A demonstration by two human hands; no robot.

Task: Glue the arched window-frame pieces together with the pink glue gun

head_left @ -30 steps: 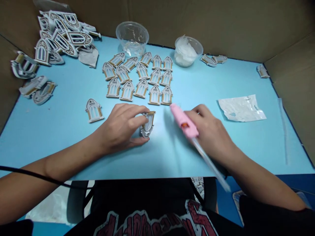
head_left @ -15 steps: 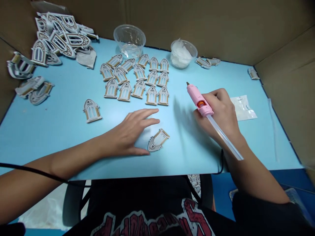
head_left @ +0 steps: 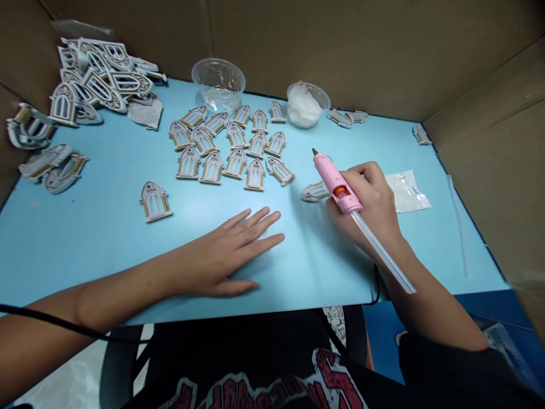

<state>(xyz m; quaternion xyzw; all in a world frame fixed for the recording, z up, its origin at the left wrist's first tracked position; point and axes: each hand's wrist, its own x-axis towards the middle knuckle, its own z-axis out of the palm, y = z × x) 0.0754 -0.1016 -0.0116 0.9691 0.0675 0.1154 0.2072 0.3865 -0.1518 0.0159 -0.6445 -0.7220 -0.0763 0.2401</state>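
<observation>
In the head view, the left hand (head_left: 232,255) is holding its fingers spread above or on the table (head_left: 106,238); contact is hard to tell. The right hand (head_left: 372,207) is gripping the gun (head_left: 334,179), fingers curled round it. One window (head_left: 313,192) is lying just left of those fingers; grouped windows (head_left: 212,167) are lying beyond the left fingertips.

Craft workshop bench: pink glue gun (head_left: 335,180), piled window-shaped pieces (head_left: 100,76), brown partition walls (head_left: 340,48).
</observation>
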